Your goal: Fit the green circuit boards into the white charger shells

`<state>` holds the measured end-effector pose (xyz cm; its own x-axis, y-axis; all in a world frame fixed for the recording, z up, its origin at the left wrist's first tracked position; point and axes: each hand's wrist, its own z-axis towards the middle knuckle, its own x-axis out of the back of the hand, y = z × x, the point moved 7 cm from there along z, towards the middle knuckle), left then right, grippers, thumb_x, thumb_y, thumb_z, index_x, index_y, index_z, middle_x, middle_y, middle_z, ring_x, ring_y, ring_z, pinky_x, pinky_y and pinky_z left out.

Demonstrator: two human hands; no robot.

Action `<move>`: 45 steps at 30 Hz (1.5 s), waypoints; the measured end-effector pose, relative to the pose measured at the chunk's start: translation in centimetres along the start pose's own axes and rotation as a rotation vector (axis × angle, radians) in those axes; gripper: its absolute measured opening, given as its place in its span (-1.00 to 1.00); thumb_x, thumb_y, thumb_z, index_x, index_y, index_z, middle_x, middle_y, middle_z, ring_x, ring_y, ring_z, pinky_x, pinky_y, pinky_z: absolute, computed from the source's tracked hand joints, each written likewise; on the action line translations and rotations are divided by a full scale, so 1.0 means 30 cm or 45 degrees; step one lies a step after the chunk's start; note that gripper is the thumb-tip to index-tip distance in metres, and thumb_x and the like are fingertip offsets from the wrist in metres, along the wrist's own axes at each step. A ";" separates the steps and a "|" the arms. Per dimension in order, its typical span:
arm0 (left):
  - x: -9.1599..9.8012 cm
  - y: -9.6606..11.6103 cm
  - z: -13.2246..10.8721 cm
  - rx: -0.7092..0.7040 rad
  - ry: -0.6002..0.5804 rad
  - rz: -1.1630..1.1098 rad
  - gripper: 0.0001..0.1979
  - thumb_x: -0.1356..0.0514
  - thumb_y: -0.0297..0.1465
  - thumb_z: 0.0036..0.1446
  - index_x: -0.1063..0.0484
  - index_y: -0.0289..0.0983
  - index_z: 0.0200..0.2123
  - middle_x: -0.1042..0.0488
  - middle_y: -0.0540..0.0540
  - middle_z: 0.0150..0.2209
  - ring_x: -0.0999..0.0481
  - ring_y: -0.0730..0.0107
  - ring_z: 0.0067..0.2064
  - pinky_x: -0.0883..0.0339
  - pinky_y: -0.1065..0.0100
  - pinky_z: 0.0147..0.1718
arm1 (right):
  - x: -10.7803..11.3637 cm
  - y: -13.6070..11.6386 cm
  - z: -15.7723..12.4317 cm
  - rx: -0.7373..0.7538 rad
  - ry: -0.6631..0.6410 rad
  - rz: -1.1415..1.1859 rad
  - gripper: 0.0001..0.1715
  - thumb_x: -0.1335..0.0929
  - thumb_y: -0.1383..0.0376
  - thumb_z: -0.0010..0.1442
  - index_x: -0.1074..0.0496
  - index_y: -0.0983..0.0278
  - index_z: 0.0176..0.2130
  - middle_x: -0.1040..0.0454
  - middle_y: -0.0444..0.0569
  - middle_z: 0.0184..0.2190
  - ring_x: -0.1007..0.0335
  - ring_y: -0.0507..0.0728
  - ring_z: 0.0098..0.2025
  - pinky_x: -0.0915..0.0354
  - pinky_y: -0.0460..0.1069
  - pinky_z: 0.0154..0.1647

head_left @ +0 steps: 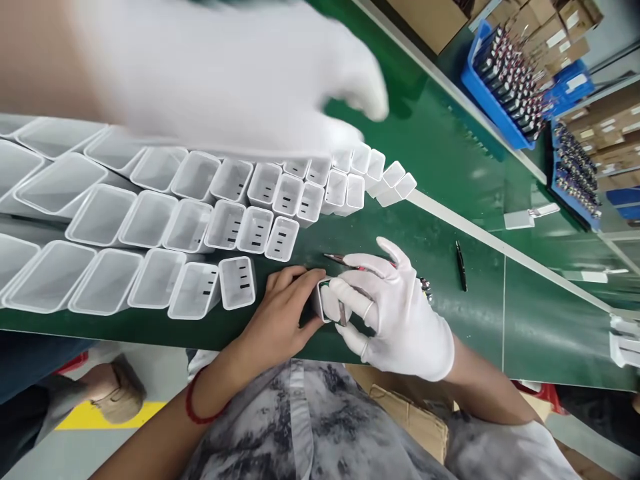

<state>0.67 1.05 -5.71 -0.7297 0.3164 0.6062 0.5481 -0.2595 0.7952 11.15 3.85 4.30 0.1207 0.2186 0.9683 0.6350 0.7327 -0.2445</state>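
Note:
My bare left hand (283, 310), a red cord on its wrist, is wrapped round a white plastic case (319, 308) near the table's front edge. The case's open end points right, and a green edge (325, 283) shows at its mouth. My right hand (395, 313), in a white glove, has its fingers curled at that opening. A small dark metallic piece (343, 313) shows between its fingers; its kind is unclear. Pliers (334, 258) with a pointed tip lie partly hidden behind the right hand.
Rows of open white cases (195, 290) fill the left of the green table (465, 347). Another person's gloved hand (280, 73), blurred, reaches across above them. A black pen (461, 267) lies to the right. Blue trays (493, 87) of parts stand at the far side.

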 end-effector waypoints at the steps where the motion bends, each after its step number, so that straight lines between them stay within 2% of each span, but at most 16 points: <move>1: -0.001 -0.001 -0.001 0.001 -0.002 -0.005 -0.45 -0.20 -0.45 0.17 -0.14 -0.23 0.21 -0.41 -0.19 0.12 -0.28 0.01 0.15 -0.21 0.05 0.07 | -0.001 -0.002 0.002 -0.006 -0.004 -0.007 -0.77 -0.34 0.32 0.06 -0.41 0.18 -0.20 -0.56 -0.03 -0.23 -0.34 0.29 0.12 0.11 0.39 0.30; 7: -0.007 -0.004 -0.008 0.017 -0.048 -0.036 -0.42 -0.19 -0.44 0.18 -0.10 -0.21 0.25 -0.37 -0.19 0.16 -0.23 0.00 0.17 -0.19 0.04 0.08 | 0.009 -0.022 0.014 -0.007 -0.064 -0.045 -0.87 -0.34 0.36 0.05 -0.41 0.22 -0.30 -0.55 -0.03 -0.23 -0.37 0.27 0.06 0.04 0.36 0.26; 16: -0.004 -0.001 -0.005 -0.006 -0.052 -0.029 -0.39 -0.20 -0.49 0.17 -0.07 -0.24 0.25 -0.36 -0.18 0.17 -0.21 0.01 0.16 -0.16 0.04 0.08 | 0.017 -0.023 0.025 -0.034 -0.067 -0.066 -0.85 -0.34 0.35 0.06 -0.43 0.27 -0.28 -0.53 -0.02 -0.30 -0.41 0.26 0.01 0.03 0.34 0.28; 21: -0.002 0.002 -0.005 -0.016 -0.038 -0.021 -0.38 -0.22 -0.49 0.15 -0.07 -0.26 0.25 -0.37 -0.19 0.16 -0.22 0.00 0.15 -0.17 0.04 0.07 | 0.019 -0.019 0.023 -0.054 -0.048 -0.036 -0.82 -0.37 0.36 0.05 -0.45 0.25 -0.26 -0.52 -0.08 -0.34 -0.40 0.24 0.01 0.04 0.30 0.29; 26: 0.000 0.007 -0.006 -0.035 -0.020 -0.009 -0.37 -0.23 -0.49 0.15 -0.07 -0.26 0.24 -0.39 -0.20 0.15 -0.23 0.00 0.14 -0.18 0.04 0.06 | 0.015 -0.023 0.022 -0.065 -0.049 -0.065 -0.74 -0.35 0.37 0.04 -0.46 0.28 -0.20 -0.54 -0.02 -0.28 -0.39 0.26 0.02 0.05 0.31 0.29; 36: -0.002 0.001 -0.007 -0.039 -0.006 -0.011 -0.35 -0.23 -0.49 0.14 -0.07 -0.24 0.25 -0.40 -0.20 0.16 -0.25 -0.02 0.15 -0.20 0.01 0.05 | 0.017 -0.041 0.035 -0.033 -0.061 -0.105 -0.75 -0.33 0.37 0.07 -0.47 0.32 -0.19 -0.54 0.00 -0.27 -0.38 0.25 0.01 0.05 0.32 0.29; 40: -0.003 0.003 -0.005 -0.043 -0.013 -0.016 -0.36 -0.23 -0.49 0.15 -0.07 -0.24 0.26 -0.40 -0.20 0.15 -0.25 -0.03 0.15 -0.20 0.00 0.05 | 0.004 -0.036 0.033 -0.051 -0.098 -0.139 -0.82 -0.33 0.37 0.09 -0.46 0.30 -0.23 -0.52 0.00 -0.26 -0.39 0.25 -0.01 0.00 0.33 0.27; 43: -0.001 0.004 -0.003 -0.046 -0.013 -0.016 -0.36 -0.22 -0.50 0.14 -0.07 -0.25 0.25 -0.40 -0.20 0.16 -0.24 -0.03 0.15 -0.20 0.00 0.06 | -0.013 -0.044 0.042 -0.041 -0.133 -0.198 -0.78 -0.35 0.36 0.13 -0.47 0.32 -0.18 -0.53 0.03 -0.23 -0.37 0.28 0.05 0.02 0.36 0.28; 45: 0.001 0.006 -0.003 -0.057 -0.007 -0.018 -0.38 -0.22 -0.49 0.15 -0.08 -0.25 0.25 -0.39 -0.20 0.17 -0.24 -0.02 0.14 -0.20 0.00 0.05 | -0.021 -0.051 0.047 -0.019 -0.167 -0.235 -0.66 -0.37 0.33 0.14 -0.45 0.36 -0.06 -0.52 0.10 -0.14 -0.29 0.36 0.14 0.06 0.43 0.29</move>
<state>0.70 0.94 -5.55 -0.7349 0.3255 0.5950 0.5188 -0.2952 0.8023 9.01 3.49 3.99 -0.0986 0.1643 0.9815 0.6483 0.7589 -0.0619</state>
